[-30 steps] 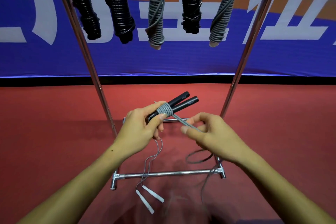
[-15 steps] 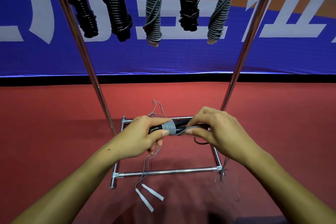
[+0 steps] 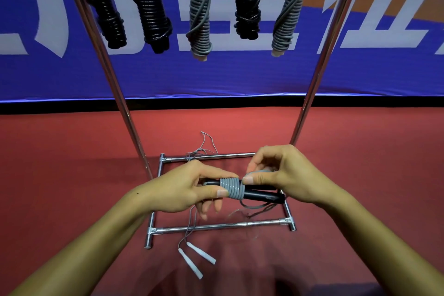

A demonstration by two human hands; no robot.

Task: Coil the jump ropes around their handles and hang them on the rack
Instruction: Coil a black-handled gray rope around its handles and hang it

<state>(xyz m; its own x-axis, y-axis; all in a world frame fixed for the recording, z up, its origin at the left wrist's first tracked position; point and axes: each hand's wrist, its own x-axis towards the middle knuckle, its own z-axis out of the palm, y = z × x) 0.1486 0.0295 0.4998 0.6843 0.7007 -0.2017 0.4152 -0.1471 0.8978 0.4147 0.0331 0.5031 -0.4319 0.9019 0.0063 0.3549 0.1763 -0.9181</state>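
Head cam: both hands up front over the rack base (image 3: 223,224). Left hand (image 3: 185,190) grips the pair of black handles (image 3: 262,193) at their left end, thumb pressed against the edge of the grey coil (image 3: 231,187). Handles lie roughly horizontal, side by side, free ends pointing right. Coil is a handful of tight turns around both handles, sitting between the two hands. Right hand (image 3: 281,175) pinches the grey rope (image 3: 260,172) just right of the coil, thumb tip touching the last turn, fingers curled over the top. Slack rope hangs below the handles in a blurred loop (image 3: 254,208). Second rope on the red floor (image 3: 72,163): two white handles (image 3: 197,258) lie in front of the base's near bar, thin cord (image 3: 192,218) running up behind the left hand to a tangle (image 3: 200,149) past the far bar. Five wound ropes hang from the top of the rack: black (image 3: 105,12), black (image 3: 149,7), grey (image 3: 200,14), black (image 3: 245,2), grey (image 3: 287,12). Two chrome uprights (image 3: 319,62) slant up either side. Blue banner (image 3: 216,74) behind.
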